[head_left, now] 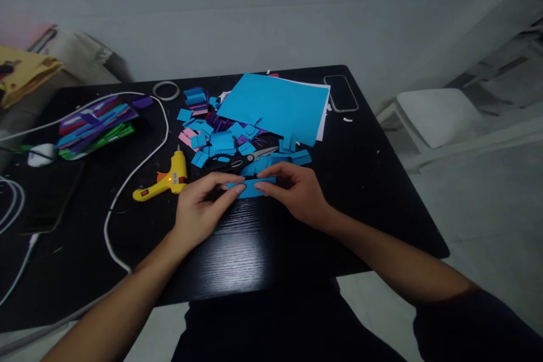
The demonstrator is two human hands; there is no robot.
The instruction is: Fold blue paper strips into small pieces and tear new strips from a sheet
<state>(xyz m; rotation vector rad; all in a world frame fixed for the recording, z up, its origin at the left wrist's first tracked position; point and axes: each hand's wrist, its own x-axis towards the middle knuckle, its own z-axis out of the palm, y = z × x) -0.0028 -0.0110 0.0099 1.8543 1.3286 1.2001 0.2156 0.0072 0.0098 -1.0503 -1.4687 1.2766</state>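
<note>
A small strip of blue paper (253, 190) is stretched between my two hands, low over the black table. My left hand (205, 201) pinches its left end between thumb and fingers. At the right end, my right hand (297, 192) grips it the same way. Just beyond lie scissors (262, 154) with dark handles, partly covered by blue pieces. Many cut blue paper pieces (223, 143), with some pink and purple ones, are heaped behind them. To the left of my left hand rests a yellow glue gun (172, 177), a small orange light showing on it.
A large blue sheet (275, 104) lies over white paper at the back, beside a phone (340, 93). A roll of tape (166, 90), bundled coloured strips (97, 124) and a white cable (112, 209) are on the left. A white stool (432, 116) stands to the right.
</note>
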